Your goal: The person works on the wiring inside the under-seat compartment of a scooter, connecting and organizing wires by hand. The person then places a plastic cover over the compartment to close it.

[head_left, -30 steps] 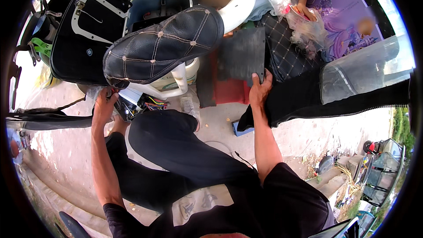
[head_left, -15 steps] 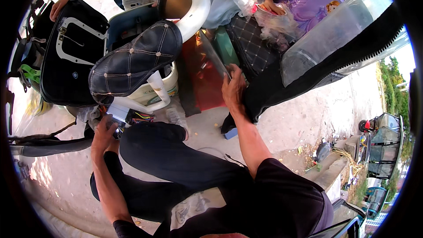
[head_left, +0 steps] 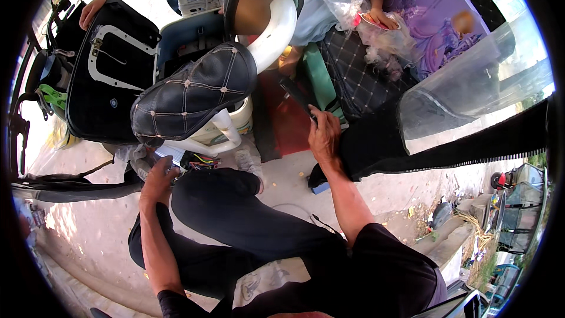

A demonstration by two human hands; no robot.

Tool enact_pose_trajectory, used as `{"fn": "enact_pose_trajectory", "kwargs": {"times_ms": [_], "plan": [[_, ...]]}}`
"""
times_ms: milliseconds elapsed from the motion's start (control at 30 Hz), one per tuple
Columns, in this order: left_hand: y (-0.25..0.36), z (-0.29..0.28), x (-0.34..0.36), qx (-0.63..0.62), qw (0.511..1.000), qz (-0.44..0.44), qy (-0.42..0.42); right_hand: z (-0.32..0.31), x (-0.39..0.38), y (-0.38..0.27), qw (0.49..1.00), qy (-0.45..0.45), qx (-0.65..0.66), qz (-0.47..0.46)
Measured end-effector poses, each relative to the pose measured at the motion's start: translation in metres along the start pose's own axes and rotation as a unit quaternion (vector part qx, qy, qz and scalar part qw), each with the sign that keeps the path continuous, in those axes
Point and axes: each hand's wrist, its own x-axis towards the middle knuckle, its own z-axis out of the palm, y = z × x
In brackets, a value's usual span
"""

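Note:
My left hand [head_left: 156,181] is closed at the near end of a silver finned metal box [head_left: 168,152], low beside the seat. Coloured wires [head_left: 203,160] come out of the box's right side. The fingertips are partly hidden. My right hand [head_left: 325,136] grips the near end of a thin, dark, flat panel [head_left: 295,94], fingers over its edge. The panel stands tilted over a red floor mat [head_left: 289,126], next to a green block-shaped piece [head_left: 319,73]. What lies under its far end is hard to make out.
A quilted black seat [head_left: 194,91] on a white tube frame [head_left: 276,32] stands ahead. An opened black case lid [head_left: 112,76] is at the left, another person's hand [head_left: 89,13] on it. Someone's hand [head_left: 379,19] rests by a purple picture board [head_left: 438,17]. A clear zippered cover [head_left: 471,100] hangs right.
The whole view has shifted slightly to the right. The panel in my right hand has turned and now shows more edge-on and darker. My left hand stays by the metal box.

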Motion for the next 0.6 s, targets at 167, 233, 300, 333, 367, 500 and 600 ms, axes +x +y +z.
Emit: {"fn": "enact_pose_trajectory", "kwargs": {"times_ms": [167,233,300,333,367,500,600], "plan": [[0.006,0.002,0.002,-0.004,0.999,-0.027,-0.025,-0.004,-0.001,-0.007,1.000,0.007,0.014,-0.025],[0.005,0.001,0.002,-0.003,0.999,-0.031,-0.029,-0.005,-0.002,-0.009,1.000,0.007,0.016,-0.025],[0.000,0.002,0.002,-0.006,0.999,-0.029,-0.028,-0.004,-0.004,-0.010,1.000,0.004,0.016,-0.023],[0.004,0.002,0.003,-0.003,0.999,-0.034,-0.030,-0.005,-0.005,-0.009,1.000,0.003,0.013,-0.022],[0.007,0.003,0.003,-0.001,0.999,-0.039,-0.032,-0.005,-0.005,-0.009,1.000,0.003,0.013,-0.021],[0.018,0.001,0.002,0.019,0.998,-0.051,-0.040,-0.007,-0.007,-0.010,1.000,0.004,0.013,-0.022],[0.030,0.001,0.001,0.012,0.998,-0.050,-0.038,-0.010,-0.007,-0.012,1.000,0.002,0.015,-0.024]]}}
